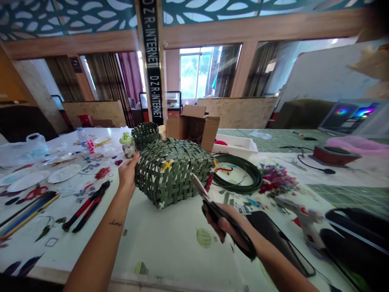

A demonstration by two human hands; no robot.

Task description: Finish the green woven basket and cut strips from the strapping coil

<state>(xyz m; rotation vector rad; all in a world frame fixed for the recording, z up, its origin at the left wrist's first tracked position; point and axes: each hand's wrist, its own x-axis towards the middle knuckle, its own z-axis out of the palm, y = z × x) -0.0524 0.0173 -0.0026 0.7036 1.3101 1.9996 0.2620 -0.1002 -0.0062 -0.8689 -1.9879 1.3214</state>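
While the left hand (129, 172) grips the green woven basket (176, 172) mid-frame, the right hand (226, 223) (lower right of centre) grasps scissors (211, 205).

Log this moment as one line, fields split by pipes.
left hand: on woven green basket | right hand: holding black-handled scissors, blades toward basket | beside basket: green coil | behind: cardboard box

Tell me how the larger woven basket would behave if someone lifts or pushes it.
The larger woven basket is probably light for its size: its weave is thin, with open gaps. It may flex under the left hand, but its walls hold a boxy shape. Rolling seems unlikely, given its flattish sides.
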